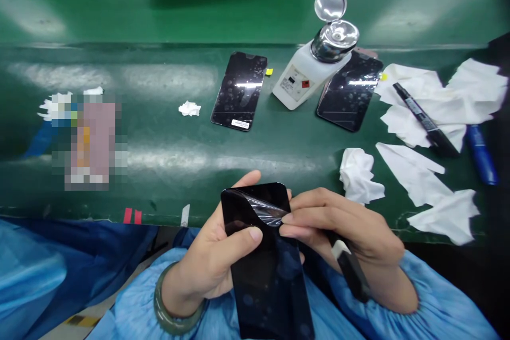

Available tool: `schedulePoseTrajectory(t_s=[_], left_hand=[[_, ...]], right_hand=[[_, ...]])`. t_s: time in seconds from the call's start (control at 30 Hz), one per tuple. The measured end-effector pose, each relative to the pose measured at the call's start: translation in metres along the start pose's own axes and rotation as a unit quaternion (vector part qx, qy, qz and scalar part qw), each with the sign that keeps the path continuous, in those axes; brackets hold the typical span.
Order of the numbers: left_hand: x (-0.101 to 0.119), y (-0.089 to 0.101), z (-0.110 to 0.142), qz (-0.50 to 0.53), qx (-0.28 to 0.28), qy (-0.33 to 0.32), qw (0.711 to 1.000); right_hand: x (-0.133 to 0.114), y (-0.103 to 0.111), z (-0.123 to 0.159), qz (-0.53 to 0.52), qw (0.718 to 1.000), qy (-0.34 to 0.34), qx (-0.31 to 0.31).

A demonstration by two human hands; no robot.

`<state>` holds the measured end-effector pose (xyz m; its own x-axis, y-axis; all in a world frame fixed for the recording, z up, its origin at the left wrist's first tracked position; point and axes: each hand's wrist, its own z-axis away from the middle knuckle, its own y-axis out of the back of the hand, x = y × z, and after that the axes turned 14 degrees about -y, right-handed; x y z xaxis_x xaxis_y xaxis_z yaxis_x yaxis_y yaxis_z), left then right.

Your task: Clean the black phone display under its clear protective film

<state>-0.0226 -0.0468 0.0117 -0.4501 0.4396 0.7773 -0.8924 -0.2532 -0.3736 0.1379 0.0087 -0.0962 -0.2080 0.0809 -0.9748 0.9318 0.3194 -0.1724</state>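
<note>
Pinching the clear film (268, 211) on our black screen (273, 284).
Our right fingers (311, 218) hold its lifted part; our left fingers (241, 243) grip the screen by the tabletop (159, 183). The rest seems stuck down.

We hold a black screen (274, 287) in our left hand (219, 255) and pinch its lifted clear film (266, 210) in our right hand (346, 226). Beyond, a bottle (306, 77) with raised lid (330, 4) stands on the worktop (159, 133).
</note>
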Motion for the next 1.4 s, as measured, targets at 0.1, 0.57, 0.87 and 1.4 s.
schedulePoseTrajectory(t_s=[0.1,0.57,0.87,1.4], left_hand=[[0.000,0.000,-0.001,0.005,0.006,0.007,1.000],[0.001,0.002,0.003,0.019,-0.025,0.009,0.999],[-0.001,0.004,0.005,0.029,-0.030,-0.012,0.999],[-0.015,0.011,0.021,-0.094,-0.043,-0.018,0.994]], right_hand=[[0.002,-0.002,-0.001,-0.005,1.000,-0.002,0.001],[-0.002,-0.002,0.002,-0.005,1.000,-0.009,0.005],[-0.004,-0.001,0.003,0.005,1.000,0.005,0.012],[0.002,-0.001,0.011,0.037,0.998,0.019,0.050]])
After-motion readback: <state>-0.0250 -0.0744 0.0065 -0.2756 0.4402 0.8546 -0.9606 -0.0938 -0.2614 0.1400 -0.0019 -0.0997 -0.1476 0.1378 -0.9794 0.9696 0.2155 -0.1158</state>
